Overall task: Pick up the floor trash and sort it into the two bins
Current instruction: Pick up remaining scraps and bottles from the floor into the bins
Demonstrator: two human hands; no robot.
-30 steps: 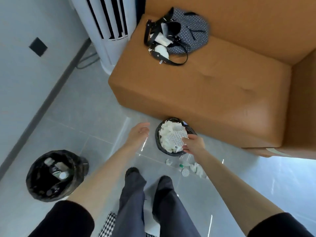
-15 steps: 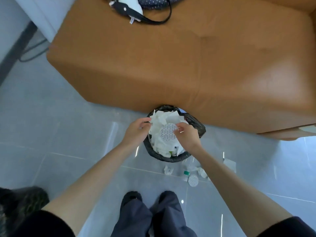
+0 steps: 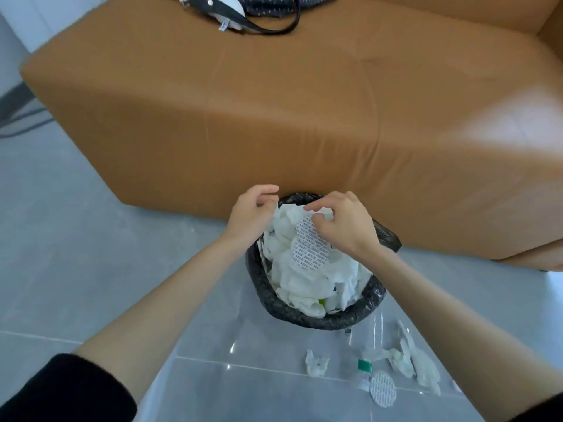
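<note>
Though unreadable, print on disc (image 3: 308,249)

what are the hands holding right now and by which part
The right hand pinches the white tissue heaped in the black bin by its top edge. The left hand curls at its upper left corner; whether it grips cannot be told.

black sleeves (image 3: 64,388), pushed up, bare forearms (image 3: 170,296)
</note>
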